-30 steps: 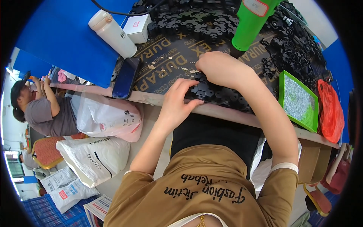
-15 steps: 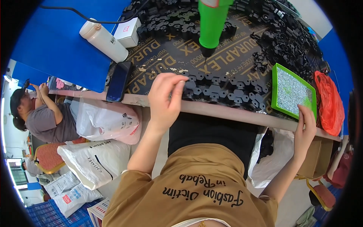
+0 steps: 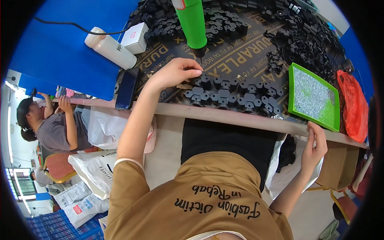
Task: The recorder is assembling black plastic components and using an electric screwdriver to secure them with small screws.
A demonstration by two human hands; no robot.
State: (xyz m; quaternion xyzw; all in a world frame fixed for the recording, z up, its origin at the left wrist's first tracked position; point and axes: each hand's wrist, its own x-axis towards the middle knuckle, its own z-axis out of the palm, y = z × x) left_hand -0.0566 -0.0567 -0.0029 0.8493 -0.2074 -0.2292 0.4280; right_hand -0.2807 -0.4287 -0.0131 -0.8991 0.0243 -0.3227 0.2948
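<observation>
Black plastic parts (image 3: 230, 94) lie in two interlocked rows near the front edge of the workbench (image 3: 240, 118), on a dark printed mat (image 3: 236, 60). Left hand (image 3: 176, 73): palm down, fingers curled loosely, fingertips (image 3: 196, 72) resting on the left end of the rows; thumb side hidden, so whether a part is pinched cannot be told. Right hand (image 3: 314, 146): below the bench edge at the right, fingers partly bent and closing on the rim of a white plastic bag (image 3: 294, 168) hanging under the bench.

Green cylindrical tool (image 3: 192, 22) stands upright on the mat just beyond the left hand. Green tray (image 3: 314, 96) of small pale screws sits right of the rows, near the bench edge. Red plastic bag (image 3: 354, 106) just right of the tray. More loose black parts heaped at the far side of the mat. Dark phone (image 3: 127, 88) at the mat's left edge; white bottle (image 3: 110, 48) lying on its side and small white box (image 3: 135, 38) beyond it on the blue surface (image 3: 60, 52). Another person (image 3: 50, 124) sits at far left.
</observation>
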